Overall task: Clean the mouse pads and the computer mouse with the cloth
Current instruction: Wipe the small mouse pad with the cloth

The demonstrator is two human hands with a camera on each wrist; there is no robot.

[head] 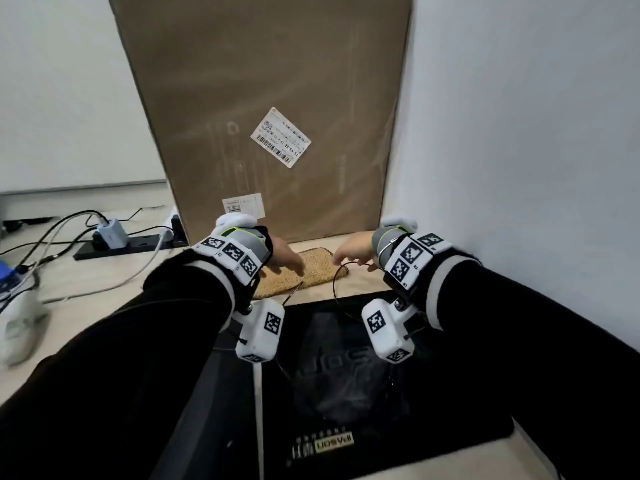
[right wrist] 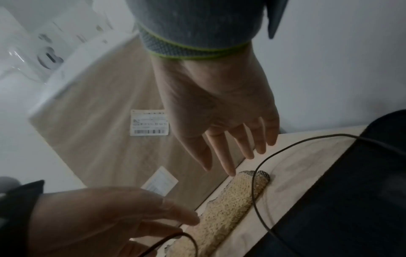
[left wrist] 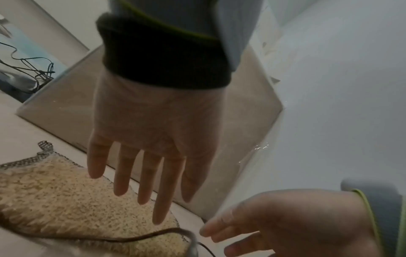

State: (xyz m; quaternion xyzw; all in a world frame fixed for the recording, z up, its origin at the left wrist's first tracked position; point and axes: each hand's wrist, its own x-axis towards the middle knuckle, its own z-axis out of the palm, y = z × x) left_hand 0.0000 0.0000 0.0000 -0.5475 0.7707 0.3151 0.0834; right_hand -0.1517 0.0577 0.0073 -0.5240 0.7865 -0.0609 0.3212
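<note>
Head view: both hands reach forward over a pale wooden desk [head: 86, 271] toward a tan, fuzzy, rectangular cloth with a dark mesh edge [head: 311, 268]. The cloth lies flat on the desk, between a tall brown cardboard box [head: 263, 109] leaning upright behind it and a large black mouse pad with printed lettering [head: 346, 393] in front of it.

The left hand [head: 285, 259] hangs just above the cloth's left part, fingers straight and slightly spread, gripping nothing; whether the fingertips touch the pile cannot be told. In the left wrist view its fingers [left wrist: 162, 187] point down at the cloth [left wrist: 66, 200].

The right hand [head: 353, 252] is near the cloth's right end, fingers extended and relaxed, holding nothing. In the right wrist view its fingertips [right wrist: 228, 167] hover close to the mesh corner of the cloth [right wrist: 230, 205].

A thin dark cable [head: 337, 282] loops across the cloth's right end and onto the black mouse pad [right wrist: 340, 200].

At far left lie a black power strip with a white plug adapter [head: 114, 242] and loose cables [head: 52, 244]. White walls [head: 519, 133] enclose the corner.
</note>
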